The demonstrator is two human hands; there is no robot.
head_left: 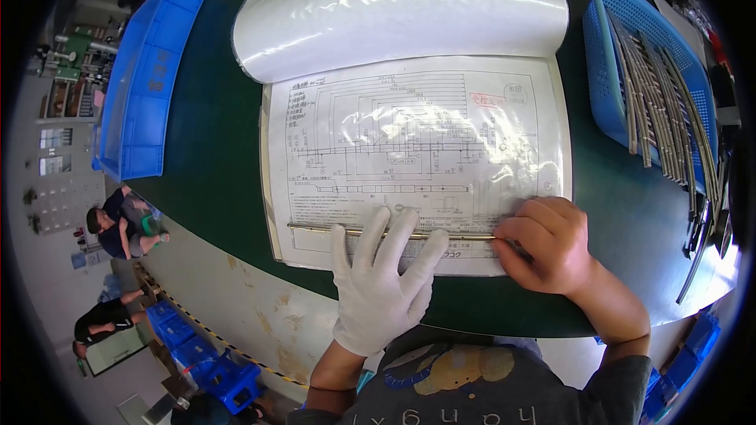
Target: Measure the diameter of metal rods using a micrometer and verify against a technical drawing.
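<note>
Gloved, the left hand point(380, 283) lies flat with fingers spread over a thin metal rod point(394, 233), pressing it onto the drawing sheet point(409, 149) near the sheet's lower edge, while the bare right hand point(547, 245) pinches the rod's right end between fingertips. Because the sheet sits in a glossy plastic sleeve, the rod would likely roll or skid off its printed line if the palm lifts. More rods fill a blue basket point(602, 71) right of the sheet, well apart, on the green counter point(213, 149).
</note>
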